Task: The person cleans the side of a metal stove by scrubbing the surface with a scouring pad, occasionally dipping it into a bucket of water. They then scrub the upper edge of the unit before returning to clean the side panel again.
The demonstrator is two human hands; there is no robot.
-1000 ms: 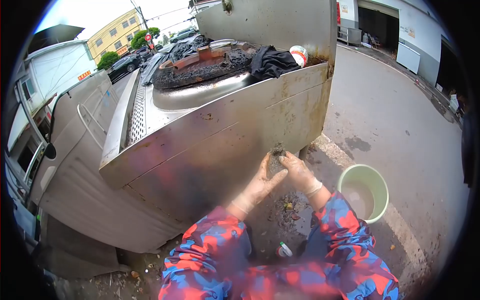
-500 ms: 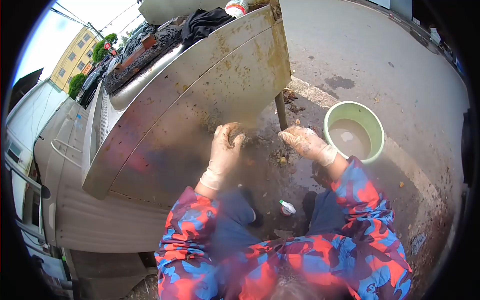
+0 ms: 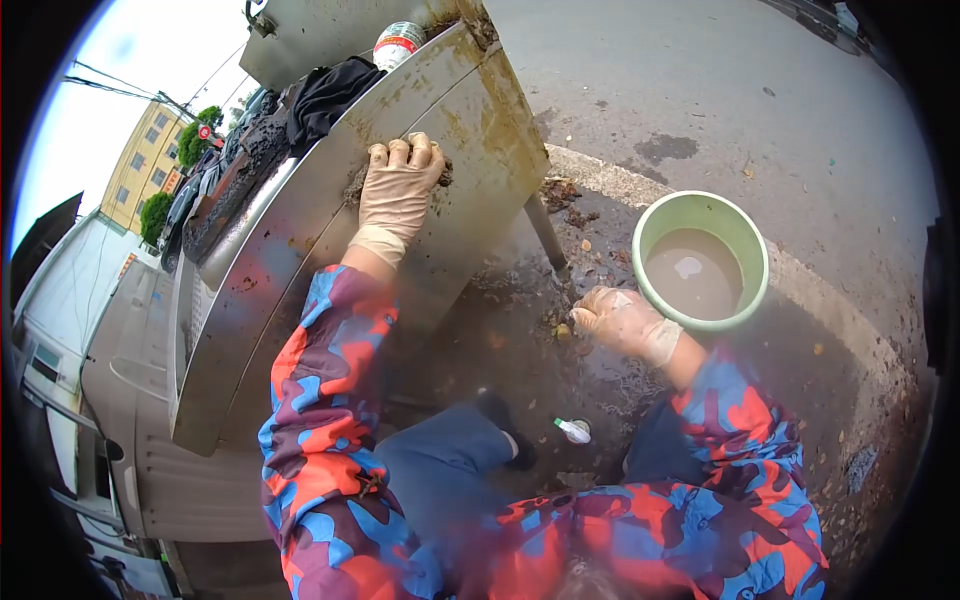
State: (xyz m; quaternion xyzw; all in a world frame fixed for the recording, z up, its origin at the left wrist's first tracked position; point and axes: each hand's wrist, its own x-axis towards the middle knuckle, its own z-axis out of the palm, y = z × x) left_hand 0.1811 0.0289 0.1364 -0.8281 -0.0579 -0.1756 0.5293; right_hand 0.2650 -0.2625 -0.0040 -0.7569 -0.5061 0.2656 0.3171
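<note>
My left hand [image 3: 396, 196], in a pale glove, presses a dark, rough scrubbing wad [image 3: 446, 174] against the stained metal panel [image 3: 480, 150] of a large steel unit. Its fingers are bent over the wad. My right hand [image 3: 618, 322], gloved and dirty, hovers over the wet ground just left of a green bucket [image 3: 652, 222] of murky water. The fingers of that hand are curled together, and I cannot make out whether they hold anything. A metal leg [image 3: 545, 232] of the unit stands between the two hands.
On top of the unit lie a black cloth [image 3: 330, 98] and a white container with a red band [image 3: 398, 44]. A small white bottle with a green tip [image 3: 574, 431] lies on the ground between my legs. Debris [image 3: 570, 205] is scattered near the metal leg.
My left hand has moved up onto the metal panel and now presses the wad there. My right hand stays low beside the bucket, slightly lower in view. The camera view has shifted.
</note>
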